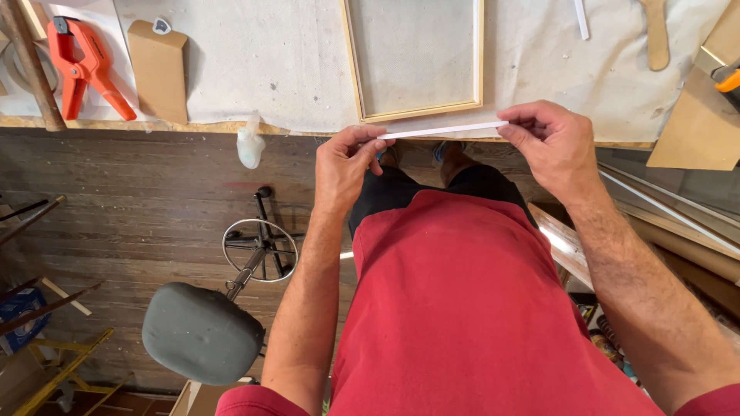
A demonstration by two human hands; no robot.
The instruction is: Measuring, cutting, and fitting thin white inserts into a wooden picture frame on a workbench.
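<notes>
Bench (pixel 270 69) runs across the top under a pale cloth, far edge cut off; plank floor (pixel 139 208) below. Grey stool (pixel 202 333) at left, its base partly hidden by the seat. Wood frame (pixel 414 62) cropped at top; orange clamp (pixel 83 65) far left. Left hand (pixel 348 166) and right hand (pixel 549 142) each pinch one end of a thin white strip (pixel 443 130), level just off the bench edge; fingertips behind it are hidden.

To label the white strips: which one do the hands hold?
The long white strip, pinched between left hand and right hand; the short strip lies untouched on the bench.
</notes>
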